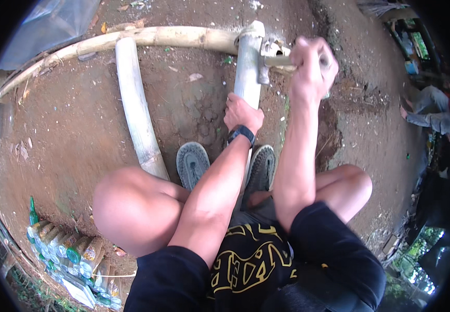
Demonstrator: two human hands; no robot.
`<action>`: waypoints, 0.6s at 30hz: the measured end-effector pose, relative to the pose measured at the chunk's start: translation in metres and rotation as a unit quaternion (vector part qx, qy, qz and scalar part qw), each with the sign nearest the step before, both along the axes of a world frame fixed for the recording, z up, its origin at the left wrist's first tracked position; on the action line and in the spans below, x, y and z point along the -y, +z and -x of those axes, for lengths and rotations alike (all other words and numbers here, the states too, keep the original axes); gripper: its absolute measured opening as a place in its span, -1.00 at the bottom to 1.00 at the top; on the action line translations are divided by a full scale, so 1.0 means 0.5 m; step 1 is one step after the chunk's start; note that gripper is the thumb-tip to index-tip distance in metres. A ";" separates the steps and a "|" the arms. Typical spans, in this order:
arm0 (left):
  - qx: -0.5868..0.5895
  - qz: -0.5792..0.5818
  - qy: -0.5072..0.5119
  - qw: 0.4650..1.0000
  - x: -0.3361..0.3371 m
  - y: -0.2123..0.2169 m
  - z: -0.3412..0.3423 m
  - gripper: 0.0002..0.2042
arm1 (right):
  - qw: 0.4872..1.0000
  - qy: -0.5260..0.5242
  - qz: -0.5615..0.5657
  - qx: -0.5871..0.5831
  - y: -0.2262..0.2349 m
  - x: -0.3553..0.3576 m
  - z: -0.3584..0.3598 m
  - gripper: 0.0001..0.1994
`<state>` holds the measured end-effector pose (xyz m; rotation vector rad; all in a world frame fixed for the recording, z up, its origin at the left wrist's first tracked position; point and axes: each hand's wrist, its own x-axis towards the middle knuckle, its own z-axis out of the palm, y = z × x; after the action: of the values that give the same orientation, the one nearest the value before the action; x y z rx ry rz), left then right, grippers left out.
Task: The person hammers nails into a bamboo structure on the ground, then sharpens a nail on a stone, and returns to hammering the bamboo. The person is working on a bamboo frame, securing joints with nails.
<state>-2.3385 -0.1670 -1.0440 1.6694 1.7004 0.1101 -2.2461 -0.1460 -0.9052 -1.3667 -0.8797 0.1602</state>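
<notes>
A pale bamboo pole (248,67) runs away from me between my feet, its far end resting at a long bamboo pole (168,36) that lies crosswise. My left hand (243,114), with a dark watch at the wrist, is wrapped round the nearer pole partway along. In my right hand (314,67) is the handle of a hammer (264,70), gripped in a closed fist. The hammer's metal head is against or just beside the right side of the pole, near its far end; I cannot tell if they touch. My right hand is slightly blurred.
Another pale bamboo length (134,99) lies on the dirt ground to the left. Stacked bottles (71,249) stand at the lower left, and a grey plastic sheet (53,31) is at the upper left. A person (433,109) sits at the far right.
</notes>
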 end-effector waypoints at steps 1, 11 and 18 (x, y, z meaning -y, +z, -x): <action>0.004 -0.002 -0.001 1.000 -0.004 0.009 -0.013 -0.43 | 0.999 -0.003 -0.042 0.015 -0.026 0.013 -0.013 -0.70; -0.004 0.007 -0.009 1.000 0.008 0.002 -0.004 -0.44 | 0.997 -0.044 0.027 0.062 -0.003 0.019 0.006 -0.74; -0.005 -0.025 0.005 1.000 -0.005 -0.002 -0.006 -0.45 | 0.987 -0.070 -0.065 -0.131 0.019 -0.019 -0.031 -0.77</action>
<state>-2.3356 -0.1645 -1.0450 1.7014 1.7271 0.1501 -2.2308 -0.1366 -0.8957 -1.2475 -0.5627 0.1678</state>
